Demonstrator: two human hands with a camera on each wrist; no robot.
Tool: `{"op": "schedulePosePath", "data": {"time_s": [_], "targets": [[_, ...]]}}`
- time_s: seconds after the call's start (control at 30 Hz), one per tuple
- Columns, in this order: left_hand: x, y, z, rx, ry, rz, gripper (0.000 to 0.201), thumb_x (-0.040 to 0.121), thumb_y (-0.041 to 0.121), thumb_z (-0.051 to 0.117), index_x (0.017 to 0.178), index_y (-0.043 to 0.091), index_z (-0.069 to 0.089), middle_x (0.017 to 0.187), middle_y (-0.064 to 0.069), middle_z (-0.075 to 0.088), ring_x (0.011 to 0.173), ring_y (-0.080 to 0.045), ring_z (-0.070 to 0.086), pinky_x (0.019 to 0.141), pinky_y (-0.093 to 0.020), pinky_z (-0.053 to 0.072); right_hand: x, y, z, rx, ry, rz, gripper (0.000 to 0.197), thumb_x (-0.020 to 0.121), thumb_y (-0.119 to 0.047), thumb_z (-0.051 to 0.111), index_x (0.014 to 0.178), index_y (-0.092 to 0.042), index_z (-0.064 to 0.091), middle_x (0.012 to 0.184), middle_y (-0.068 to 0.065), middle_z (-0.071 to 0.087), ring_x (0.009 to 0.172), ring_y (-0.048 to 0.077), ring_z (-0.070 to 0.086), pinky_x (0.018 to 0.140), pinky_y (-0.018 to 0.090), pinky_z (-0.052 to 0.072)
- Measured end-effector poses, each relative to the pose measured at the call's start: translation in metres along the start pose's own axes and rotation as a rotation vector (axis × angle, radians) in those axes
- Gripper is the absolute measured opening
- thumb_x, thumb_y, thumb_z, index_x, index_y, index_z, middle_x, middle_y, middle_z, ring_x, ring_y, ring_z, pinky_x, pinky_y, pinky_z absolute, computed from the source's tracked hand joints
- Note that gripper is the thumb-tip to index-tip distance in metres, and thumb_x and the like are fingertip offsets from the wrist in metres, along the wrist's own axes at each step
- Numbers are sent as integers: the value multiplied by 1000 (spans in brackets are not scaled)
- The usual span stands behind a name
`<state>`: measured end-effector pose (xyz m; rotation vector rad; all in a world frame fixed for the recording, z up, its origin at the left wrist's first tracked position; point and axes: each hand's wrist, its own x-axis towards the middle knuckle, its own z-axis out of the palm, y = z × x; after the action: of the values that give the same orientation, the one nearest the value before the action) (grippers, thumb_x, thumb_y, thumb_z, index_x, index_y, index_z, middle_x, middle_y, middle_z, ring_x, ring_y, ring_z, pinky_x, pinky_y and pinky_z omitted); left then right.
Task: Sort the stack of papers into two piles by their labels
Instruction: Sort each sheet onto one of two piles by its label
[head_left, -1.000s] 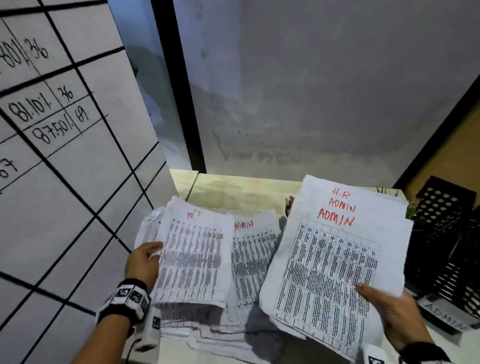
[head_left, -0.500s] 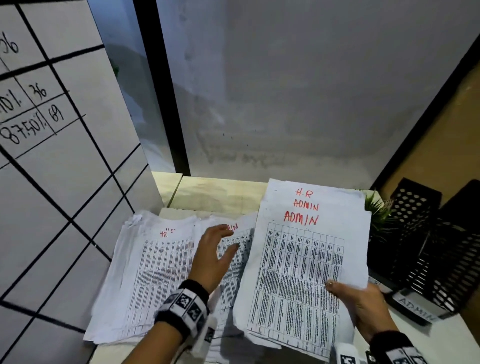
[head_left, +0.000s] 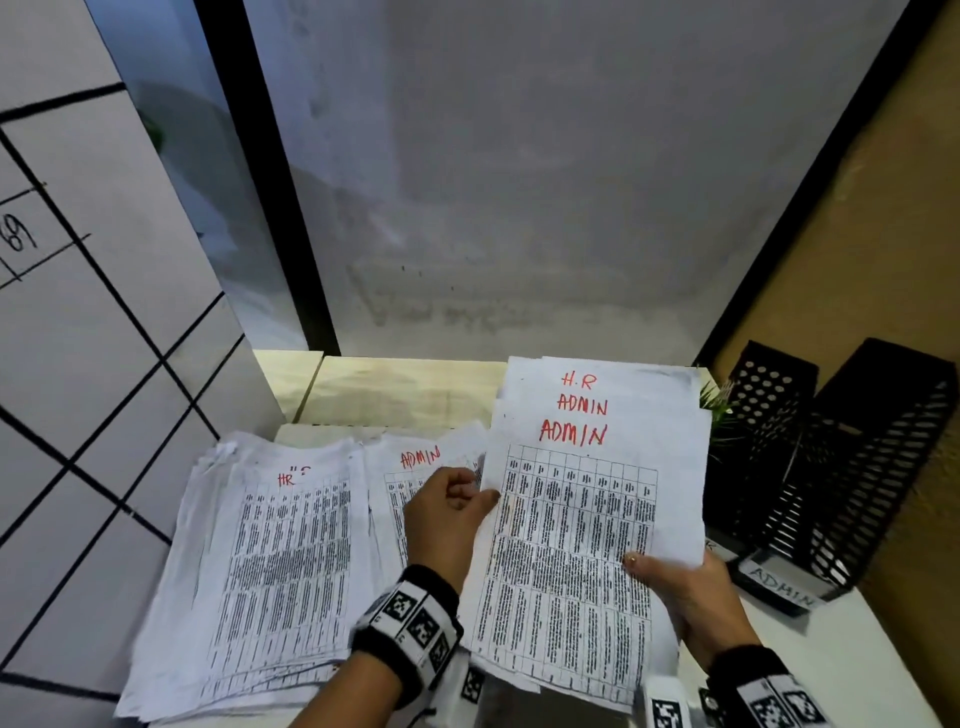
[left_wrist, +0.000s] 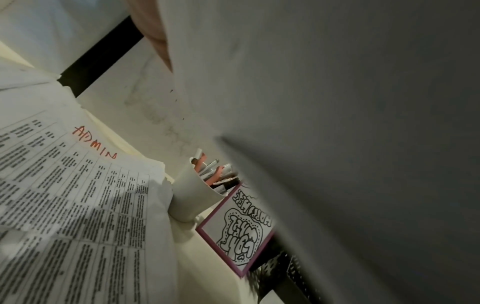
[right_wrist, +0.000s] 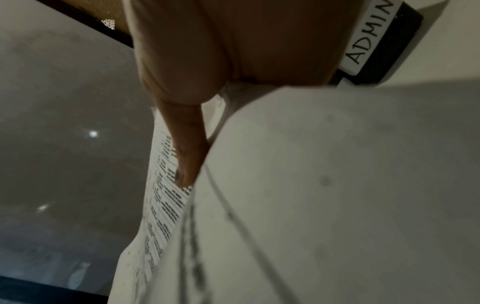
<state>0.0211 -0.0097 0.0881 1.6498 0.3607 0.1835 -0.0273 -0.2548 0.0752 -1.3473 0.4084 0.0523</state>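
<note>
1. The desk (head_left: 395, 387) bore two loose piles side by side: the HR pile (head_left: 270, 561) on the left and the ADMIN pile (head_left: 415, 467) just right of it, partly overlapping.
2. The held stack (head_left: 582, 530) was lifted above the desk, right of both piles, its sheets fanned so that red labels read H.R, ADMIN, ADMIN from back to front.
3. The right hand (head_left: 685, 603) gripped that stack at its lower right edge, thumb on top and fingers beneath.
4. The left hand (head_left: 449, 519) pinched the stack's left edge, fingers curled; how many sheets it held could not be told.
5. The step looked like peeling off the front sheet. To do it well, the pinch should take only one sheet, the label should be read first, and the right hand should keep the rest firm; this ADMIN sheet probably belonged on the middle pile.
6. The sheets were thin, creased white paper printed with dense black tables, likely to cling together.
</note>
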Motion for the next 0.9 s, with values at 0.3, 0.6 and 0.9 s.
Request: {"op": "schedulePosePath", "data": {"time_s": [0.3,0.6,0.9], "targets": [[-16,-8,-12,115,-143,380,27,87,6,65,108,22,72,92,15,73,80,-9,68,70,-28,58,3,5,2,-6,-17,8,46,55,-1,80,98,9,66,85,22,72,74,32,68,67,40,58],[-42,1,-18,-121,-476,177,52,84,42,50,59,-2,62,97,-5,73,96,-16,67,70,-29,55,6,9,5,-59,-3,-10,22,73,20,62,90,7,68,83,22,74,72,32,69,62,38,59],[-11,10,-9,328,-61,133,27,74,17,77,74,18,50,77,1,55,71,-17,54,60,-22,42,11,12,6,-39,-47,1,84,22,-24,98,88,15,65,74,21,69,64,28,65,56,33,56]]}}
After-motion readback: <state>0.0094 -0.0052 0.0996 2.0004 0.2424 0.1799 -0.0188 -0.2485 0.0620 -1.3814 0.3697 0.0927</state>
